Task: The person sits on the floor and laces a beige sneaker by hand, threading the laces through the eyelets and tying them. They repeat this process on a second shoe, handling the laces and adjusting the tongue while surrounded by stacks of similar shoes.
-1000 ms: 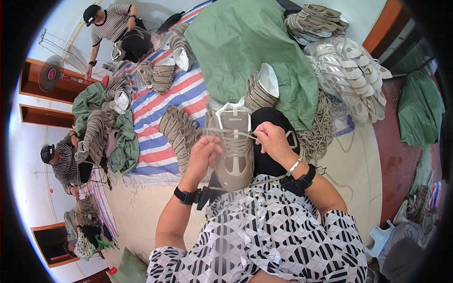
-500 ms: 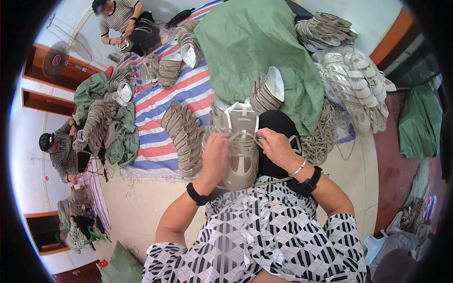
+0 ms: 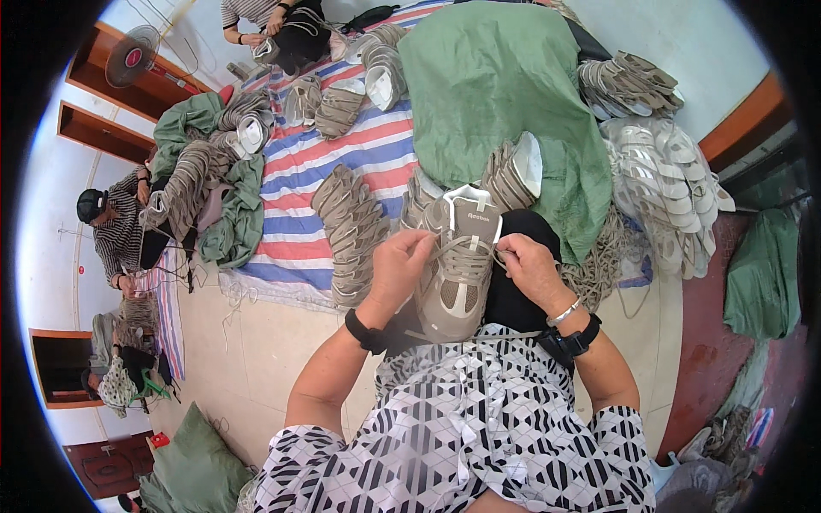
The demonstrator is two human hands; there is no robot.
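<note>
Left-hand grip: our left hand (image 3: 400, 272) is pinched shut, thumb to fingertips, at the left edge of the eyelets, on what we read as the lace (image 3: 466, 265)
Right-hand grip: our right hand (image 3: 532, 272) is likewise closed at the opposite edge, fingertips apparently on the same lace; the strand there is thin, so we log this as likely
Shoe upper: the taupe shoe upper (image 3: 450, 315) lies between our hands, toe toward our body and tongue away, beside our black trouser leg (image 3: 525, 246); what bears it from below is hidden
Slip risk: neither hand appears to clasp the upper itself, so we judge an uneven pull could twist or tip it
Lace risk: more draw from one hand than the other could leave the ends unequal or the rows slack on one side
Snag risk: a loose strand (image 3: 510, 336) crosses our patterned shirt (image 3: 479, 410) close to the right wristband (image 3: 583, 337); a lifted wrist could catch it
Close surroundings: more uppers (image 3: 349, 235) stand nested on the striped sheet (image 3: 295, 201) to our left; a lace heap (image 3: 596, 261) lies to our right, where strands could tangle
Farther out: a green cover (image 3: 496, 85) ahead, a co-worker in a striped top (image 3: 122, 224) at left
</note>
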